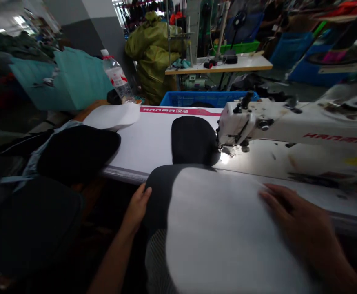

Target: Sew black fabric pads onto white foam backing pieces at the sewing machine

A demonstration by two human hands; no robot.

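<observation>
My left hand (140, 203) pinches the left edge of a dark grey fabric panel (158, 196) with a rounded corner. Over that panel lies a large white sheet (221, 228), also round-cornered, and my right hand (300, 220) grips its upper right edge between thumb and fingers. The right hand is slightly blurred. Both pieces are in front of the sewing table's near edge. Just beyond them a black rounded piece (193, 141) rests on the white tabletop, its right side by the needle area of a white sewing machine (239, 122).
On the left are a black fabric piece (80, 151), a white sheet (114, 116) and a plastic bottle (118, 77). A blue crate (184, 99) stands behind the table. Dark scissors-like tools (315, 179) lie under the machine arm. Teal bags (80, 79) are further left.
</observation>
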